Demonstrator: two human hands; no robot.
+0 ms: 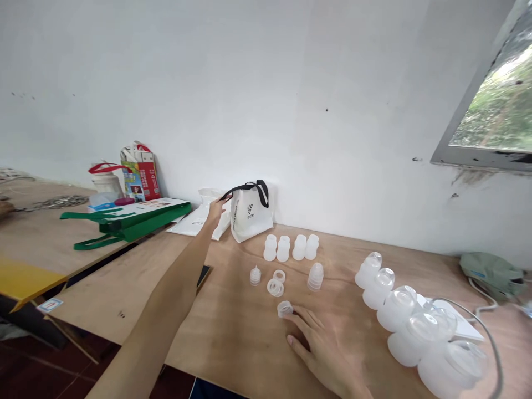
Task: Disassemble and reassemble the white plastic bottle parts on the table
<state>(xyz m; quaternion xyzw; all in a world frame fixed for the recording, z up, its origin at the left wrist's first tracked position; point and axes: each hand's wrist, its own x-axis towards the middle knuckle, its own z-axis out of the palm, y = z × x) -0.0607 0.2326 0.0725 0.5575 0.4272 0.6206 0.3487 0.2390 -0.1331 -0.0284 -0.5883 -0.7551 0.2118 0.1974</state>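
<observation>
My left hand [216, 211] reaches far forward, its fingers closed on the black handle [261, 191] of a white tote bag [254, 216] standing by the wall. Palm down on the wooden table, my right hand [318, 343] has its fingers stretched out and thumb apart. Its fingertips are at a clear plastic ring [285, 309]; whether they touch it I cannot tell. Beyond lie loose white rings [275, 287], a small stack of bottle nipples [255, 275] and a stack of clear caps [316, 276]. Several open frosted baby bottles [270, 248] stand in a row behind them.
Several bottles with clear caps [397, 307] line the right side, beside a white pad [455, 321], a grey cable [490, 332] and a green cloth item [492, 274]. At left are a green bag [141, 227], a white flat packet [195, 221] and a red box bag [143, 174].
</observation>
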